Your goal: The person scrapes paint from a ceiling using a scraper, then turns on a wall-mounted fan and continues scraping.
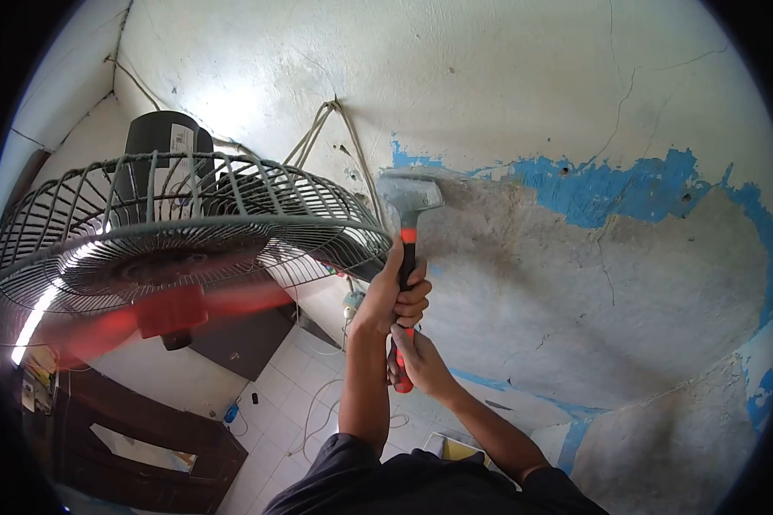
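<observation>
A scraper [416, 199] with a wide grey head and a black-and-red handle is held upright against the wall. My left hand [395, 296] is wrapped around the upper handle, just below the red collar. Lower down, my right hand [417, 360] grips the handle near its red end. The scraper's head overlaps the edge where cream paint [489, 94] meets bare grey plaster [524, 283]. Right of the head, a ragged strip of blue paint [610, 190] runs along that edge.
Close on the left, a caged fan [189, 223] has red blades blurred by spinning. A cable [352, 142] hangs from the wall beside it. Below are a tiled floor [283, 386] with a loose white cord and dark wooden furniture [137, 429]. Cracks cross the upper right wall.
</observation>
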Motion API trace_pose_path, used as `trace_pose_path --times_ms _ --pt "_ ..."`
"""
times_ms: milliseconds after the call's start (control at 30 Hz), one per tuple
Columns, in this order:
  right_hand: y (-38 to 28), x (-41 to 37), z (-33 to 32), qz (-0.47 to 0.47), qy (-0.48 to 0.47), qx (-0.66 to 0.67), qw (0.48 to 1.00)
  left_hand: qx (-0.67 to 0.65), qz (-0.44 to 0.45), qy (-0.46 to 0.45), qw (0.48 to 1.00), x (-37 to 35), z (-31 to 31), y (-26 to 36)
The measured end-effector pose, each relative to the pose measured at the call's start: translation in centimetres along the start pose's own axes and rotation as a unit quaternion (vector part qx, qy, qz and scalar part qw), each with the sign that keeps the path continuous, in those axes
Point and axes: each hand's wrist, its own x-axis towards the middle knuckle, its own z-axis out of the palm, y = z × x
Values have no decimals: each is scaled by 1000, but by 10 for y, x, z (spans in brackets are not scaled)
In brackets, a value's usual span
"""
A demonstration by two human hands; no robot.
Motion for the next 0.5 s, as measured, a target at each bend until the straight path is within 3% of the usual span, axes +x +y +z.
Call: trace_pose_path --times_ms 267,367,500 --pt "-9 2 -2 27 1 4 1000 0 14 20 1000 4 3 4" --pt "-4 -1 -4 23 9 -9 1000 -9 2 -15 1000 3 0 -5" --pt "-21 5 -5 15 6 -2 1000 24 31 32 999 6 14 18"
